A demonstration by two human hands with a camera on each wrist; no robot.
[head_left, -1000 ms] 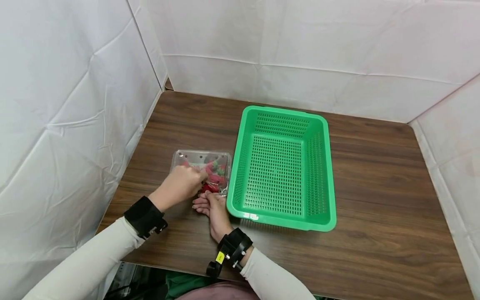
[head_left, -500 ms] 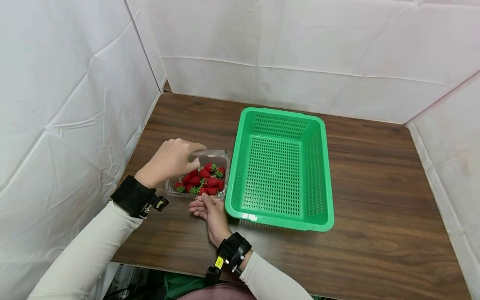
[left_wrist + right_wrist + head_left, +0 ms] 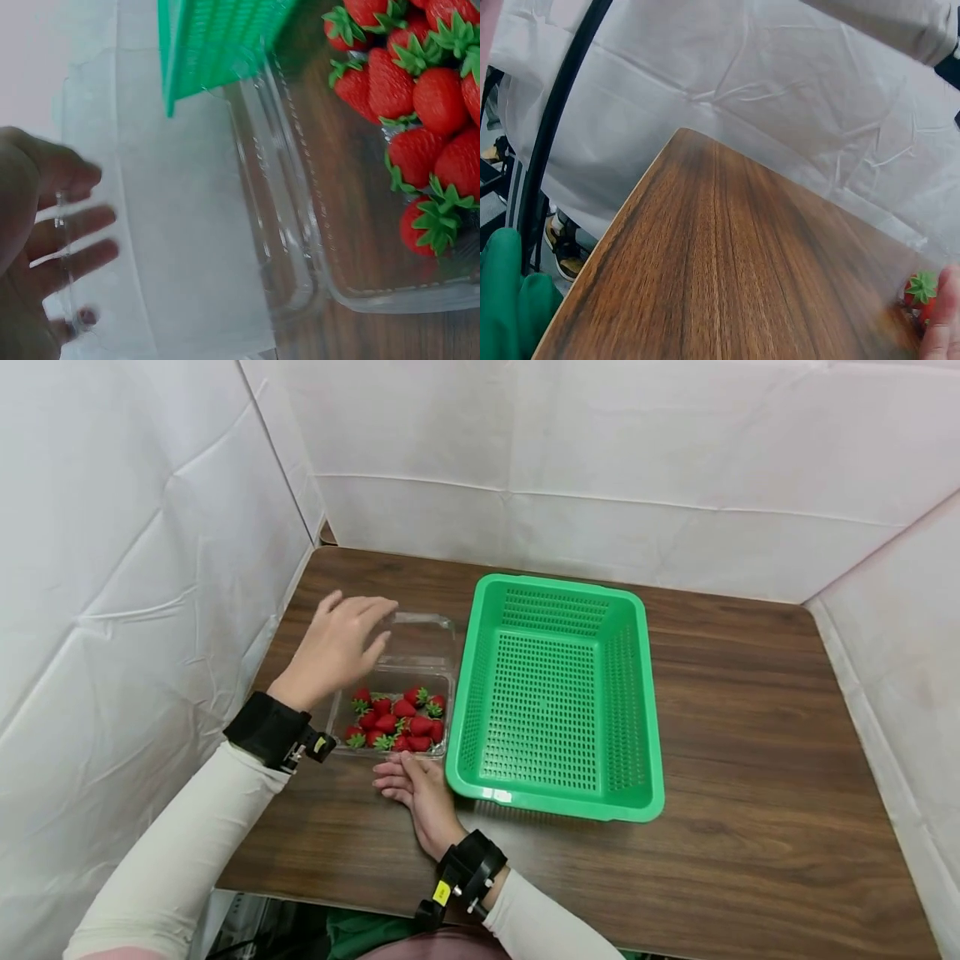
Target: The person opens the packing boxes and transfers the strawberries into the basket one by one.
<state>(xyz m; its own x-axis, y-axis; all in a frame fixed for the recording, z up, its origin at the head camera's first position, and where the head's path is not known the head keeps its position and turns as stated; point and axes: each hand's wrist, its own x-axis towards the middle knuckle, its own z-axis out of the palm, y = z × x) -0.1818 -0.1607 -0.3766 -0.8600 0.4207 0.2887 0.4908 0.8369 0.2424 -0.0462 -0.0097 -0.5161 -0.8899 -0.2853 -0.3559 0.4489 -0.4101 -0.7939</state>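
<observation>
My left hand [image 3: 336,643] presses spread fingers on the clamshell lid [image 3: 417,639] to keep it open, while my right hand [image 3: 417,787], fingers relaxed, steadies the strawberry tray [image 3: 395,724] on the table [image 3: 750,710].

The table [image 3: 750,760] is seen whole from the head view, looking forward and down from the near edge. The strawberries [image 3: 420,97] and the clear lid [image 3: 187,225] are seen from very close in the left wrist view; both also appear in the head view. The table's near left corner is faced by the right wrist view, low and close.
</observation>
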